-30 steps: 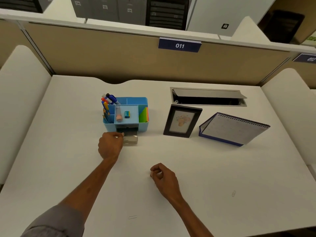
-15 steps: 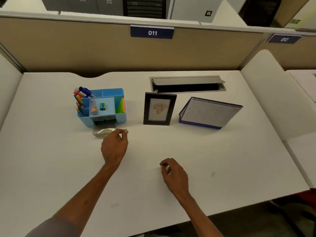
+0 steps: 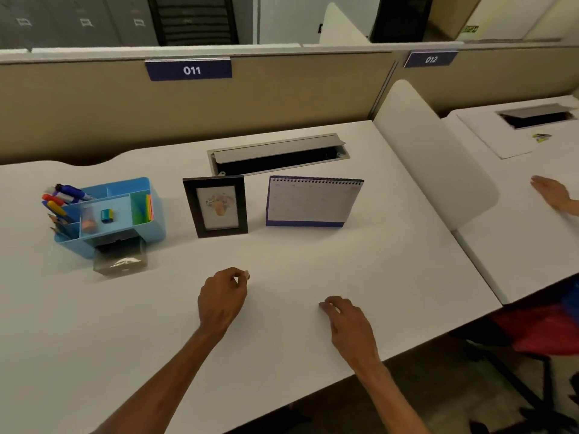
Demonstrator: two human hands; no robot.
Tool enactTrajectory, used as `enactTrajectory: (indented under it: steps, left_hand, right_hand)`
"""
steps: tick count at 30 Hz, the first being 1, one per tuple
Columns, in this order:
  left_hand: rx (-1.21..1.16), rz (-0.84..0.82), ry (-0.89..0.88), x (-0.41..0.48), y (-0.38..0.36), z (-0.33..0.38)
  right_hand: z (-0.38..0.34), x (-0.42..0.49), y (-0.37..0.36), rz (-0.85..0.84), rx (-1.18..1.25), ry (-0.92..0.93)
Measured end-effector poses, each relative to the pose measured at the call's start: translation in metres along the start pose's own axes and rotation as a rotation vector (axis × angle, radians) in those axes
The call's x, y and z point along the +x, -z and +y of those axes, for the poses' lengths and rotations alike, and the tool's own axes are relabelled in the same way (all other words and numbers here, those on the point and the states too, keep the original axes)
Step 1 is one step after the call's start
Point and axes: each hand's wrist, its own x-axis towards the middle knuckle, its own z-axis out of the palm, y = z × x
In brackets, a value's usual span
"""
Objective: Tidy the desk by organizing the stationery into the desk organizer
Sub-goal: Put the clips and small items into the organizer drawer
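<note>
- Already the blue desk organizer (image 3: 125, 211) at the desk's left holds the stationery: pens and pencils (image 3: 61, 208) stand upright in its left slot, where they are easy to draw; an eraser (image 3: 89, 225) and a small sharpener (image 3: 106, 215) lie in the middle tray; sticky notes (image 3: 147, 208) stand on edge in the right slot.
- At the organizer's front, a clear drawer (image 3: 120, 261) is pulled out onto the white desk (image 3: 313, 261), probably left open to receive small items; its contents cannot be made out.
- Right of the organizer stand a framed picture (image 3: 216, 205), then a desk calendar (image 3: 311, 202), both propped to face the person.
- The left hand (image 3: 221, 297), right of the drawer and in front of the organizer, is loosely curled, thumb and forefinger pinched; whether they hold anything cannot be told.
- Further right, the right hand (image 3: 349, 322) rests with fingers curled on the desk, apparently holding nothing.
</note>
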Motion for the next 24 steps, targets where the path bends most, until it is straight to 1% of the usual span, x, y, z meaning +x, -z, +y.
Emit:
enactTrajectory:
  steps: [3, 8, 14, 20, 22, 24]
  left_hand:
    - [-0.005, -0.018, 0.005, -0.007, -0.012, 0.013]
    - [0.002, -0.029, 0.021, -0.016, -0.032, 0.027]
    - [-0.003, -0.040, 0.037, -0.026, -0.040, 0.033]
    - [-0.014, -0.136, 0.016, -0.033, -0.045, 0.033]
    - [-0.026, -0.183, -0.010, -0.034, -0.046, 0.030]
    - [-0.058, -0.258, -0.055, -0.035, -0.048, 0.028]
  right_hand:
    - [0.008, -0.002, -0.006, -0.069, 0.018, 0.038]
    - [0.022, 0.005, -0.010, -0.106, -0.004, 0.052]
    - [0.029, 0.008, -0.011, -0.123, -0.014, 0.114]
    - [0.029, 0.009, -0.010, -0.112, 0.058, 0.045]
    - [0.023, 0.009, -0.007, -0.078, 0.142, -0.002]
    - [0.015, 0.010, -0.003, -0.022, 0.273, -0.104]
